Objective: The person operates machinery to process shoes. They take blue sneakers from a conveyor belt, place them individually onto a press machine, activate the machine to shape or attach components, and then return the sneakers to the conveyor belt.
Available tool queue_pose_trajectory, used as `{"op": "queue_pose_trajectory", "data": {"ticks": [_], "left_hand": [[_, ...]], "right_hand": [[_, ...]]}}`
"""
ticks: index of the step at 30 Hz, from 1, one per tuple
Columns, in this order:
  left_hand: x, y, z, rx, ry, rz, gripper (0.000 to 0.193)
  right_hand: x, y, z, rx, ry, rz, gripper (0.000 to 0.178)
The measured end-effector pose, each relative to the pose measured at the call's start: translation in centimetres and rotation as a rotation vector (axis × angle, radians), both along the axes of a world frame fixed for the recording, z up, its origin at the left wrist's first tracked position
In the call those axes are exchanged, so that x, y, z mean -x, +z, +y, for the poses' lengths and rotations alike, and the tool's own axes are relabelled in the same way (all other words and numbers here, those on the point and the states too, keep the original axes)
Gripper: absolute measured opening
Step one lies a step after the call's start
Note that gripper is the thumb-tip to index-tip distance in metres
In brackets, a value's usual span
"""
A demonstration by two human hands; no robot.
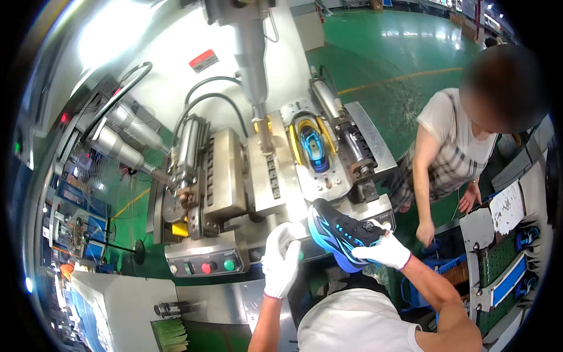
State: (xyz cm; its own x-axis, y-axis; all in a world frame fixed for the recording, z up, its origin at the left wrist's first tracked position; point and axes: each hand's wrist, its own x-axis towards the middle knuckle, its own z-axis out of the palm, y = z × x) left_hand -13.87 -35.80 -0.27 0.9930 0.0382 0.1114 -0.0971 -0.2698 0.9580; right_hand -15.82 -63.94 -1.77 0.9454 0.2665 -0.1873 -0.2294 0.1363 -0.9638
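Observation:
Both my hands wear white gloves. My right hand grips a black sneaker with a blue and purple sole by its collar end, the toe pointing left and up. My left hand is raised left of the sneaker by the machine's front edge, its fingers stretched out and thumb apart, holding nothing. Beyond them stands a metal pressing machine. In its right-hand bay, another shoe with bright blue parts sits inside a yellow-edged mould.
A control panel with red and green buttons fronts the machine at left. Metal cylinders and black hoses surround it. At right, another person stands reaching down beside a green conveyor carrying blue shoes.

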Motion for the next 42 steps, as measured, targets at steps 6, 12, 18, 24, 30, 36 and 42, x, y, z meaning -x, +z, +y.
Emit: {"op": "queue_pose_trajectory", "data": {"ticks": [6, 12, 18, 24, 30, 36, 42], "left_hand": [[-13.1, -1.0, -9.2, -0.130, -0.112, -0.033, 0.051], [-30.3, -6.5, -13.5, -0.559, 0.029, -0.061, 0.081], [-37.2, -11.7, -15.0, -0.831, 0.114, -0.166, 0.071], [-36.0, -3.5, -10.3, -0.441, -0.098, 0.114, 0.074], [-22.6, 4.6, -3.1, -0.230, -0.194, -0.114, 0.062], [-10.2, 4.7, 10.3, -0.057, -0.423, 0.076, 0.070], [0.0, 4.7, 17.8, -0.345, -0.348, 0.514, 0.074]], "right_hand": [[1.9, -1.9, -1.0, -0.144, -0.370, 0.172, 0.039], [2.2, 0.3, -0.6, 0.157, -0.403, 0.092, 0.043], [3.3, -0.1, 0.0, 0.098, -0.383, 0.000, 0.066], [5.3, 0.0, 2.3, 0.363, -0.466, -0.177, 0.065], [5.9, 2.3, 7.2, -0.070, -0.818, -0.080, 0.064], [-2.5, 0.9, 5.6, 0.564, -0.606, -0.081, 0.024], [-26.2, 0.9, 3.4, 0.395, -0.434, 0.023, 0.033]]}}
